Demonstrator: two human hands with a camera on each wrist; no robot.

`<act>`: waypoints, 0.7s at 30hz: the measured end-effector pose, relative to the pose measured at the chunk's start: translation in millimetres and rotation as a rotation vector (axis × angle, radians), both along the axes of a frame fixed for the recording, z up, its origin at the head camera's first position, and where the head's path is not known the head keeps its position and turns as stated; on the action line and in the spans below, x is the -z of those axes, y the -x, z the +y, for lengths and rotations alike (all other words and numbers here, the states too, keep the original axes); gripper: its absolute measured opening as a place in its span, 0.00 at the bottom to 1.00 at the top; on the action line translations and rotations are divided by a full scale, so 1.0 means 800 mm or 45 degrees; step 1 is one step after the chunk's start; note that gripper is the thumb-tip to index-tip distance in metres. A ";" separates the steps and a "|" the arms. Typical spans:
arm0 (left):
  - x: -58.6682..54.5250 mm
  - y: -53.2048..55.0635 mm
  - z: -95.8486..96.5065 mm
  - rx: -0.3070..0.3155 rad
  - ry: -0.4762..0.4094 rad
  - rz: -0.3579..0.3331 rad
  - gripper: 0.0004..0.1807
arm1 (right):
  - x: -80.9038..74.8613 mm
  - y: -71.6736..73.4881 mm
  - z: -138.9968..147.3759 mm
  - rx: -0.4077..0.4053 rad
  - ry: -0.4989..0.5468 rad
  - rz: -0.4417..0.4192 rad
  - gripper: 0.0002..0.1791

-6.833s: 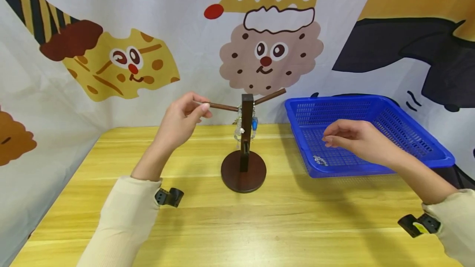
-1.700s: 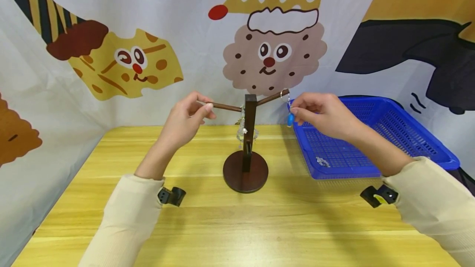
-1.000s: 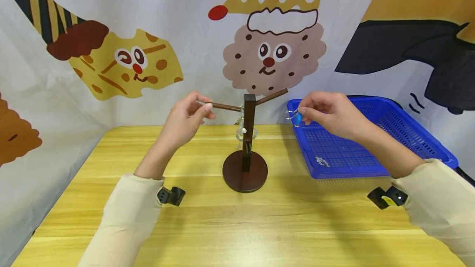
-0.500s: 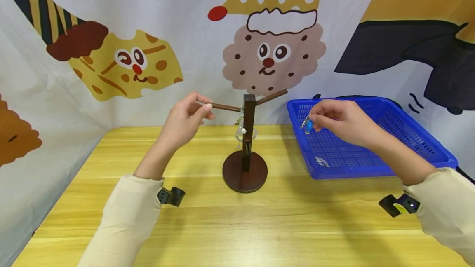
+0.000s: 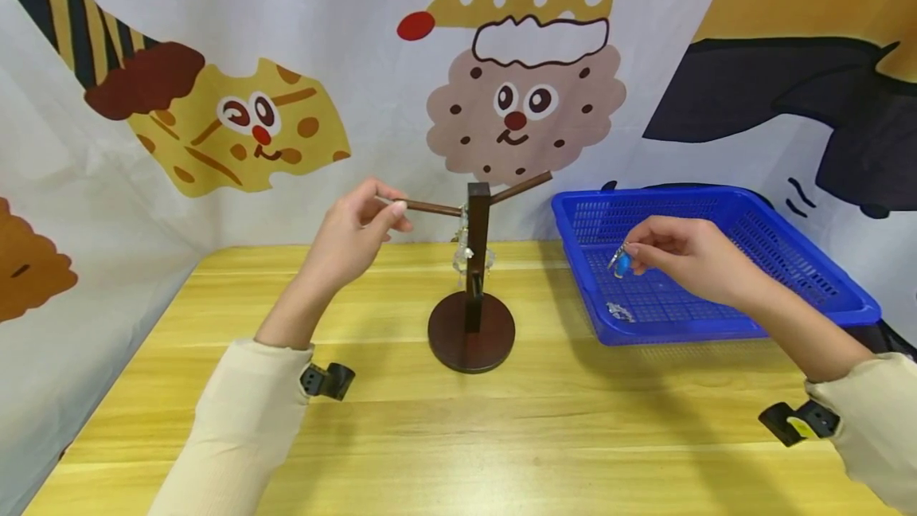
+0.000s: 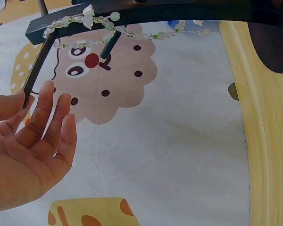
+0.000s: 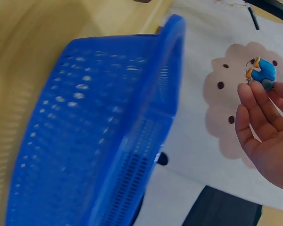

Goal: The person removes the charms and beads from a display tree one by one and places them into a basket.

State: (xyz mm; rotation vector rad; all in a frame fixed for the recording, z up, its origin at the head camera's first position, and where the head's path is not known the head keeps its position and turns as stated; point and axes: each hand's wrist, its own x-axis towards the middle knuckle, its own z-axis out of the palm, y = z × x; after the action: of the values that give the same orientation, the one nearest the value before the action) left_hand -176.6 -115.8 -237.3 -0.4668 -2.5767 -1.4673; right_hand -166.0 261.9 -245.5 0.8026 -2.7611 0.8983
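A dark wooden jewelry stand (image 5: 477, 249) with a round base and slanting side pegs stands mid-table. My left hand (image 5: 353, 229) pinches the tip of its left peg (image 5: 433, 207) between thumb and index finger; the other fingers are spread in the left wrist view. A pale beaded bracelet (image 6: 89, 21) with a white flower bead hangs at that peg's inner end. My right hand (image 5: 691, 255) pinches a blue keychain (image 5: 622, 263) over the basket. Its metal ring and orange-tipped blue charm (image 7: 265, 69) show in the right wrist view.
The blue plastic basket (image 5: 600, 333) sits at the right back of the wooden table (image 5: 458, 436). A small silvery-clear item (image 5: 619, 312) lies in its near left corner. The stand's right peg (image 5: 523, 186) slants up toward the basket. A printed cloth (image 5: 387, 126) hangs behind the table.
The blue keychain, first hanging on the stand, has come off the right peg's tip in my right hand and moved right and down over the basket. My left hand has stayed at its peg.
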 end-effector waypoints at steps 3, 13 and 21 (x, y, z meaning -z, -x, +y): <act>0.000 0.000 0.000 -0.002 0.005 -0.003 0.11 | 0.011 -0.002 0.012 0.007 0.003 -0.009 0.04; -0.001 -0.001 0.001 0.003 0.006 0.003 0.11 | 0.052 -0.009 0.046 0.048 -0.018 -0.063 0.05; -0.001 -0.001 -0.001 0.009 0.012 0.002 0.12 | 0.070 -0.015 0.058 0.084 -0.021 -0.138 0.04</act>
State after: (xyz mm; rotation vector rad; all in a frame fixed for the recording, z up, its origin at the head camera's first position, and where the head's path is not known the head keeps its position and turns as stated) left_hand -175.9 -116.2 -236.4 -0.4784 -2.5843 -1.4568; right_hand -154.3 308.1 -301.3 0.6807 -2.8726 0.9349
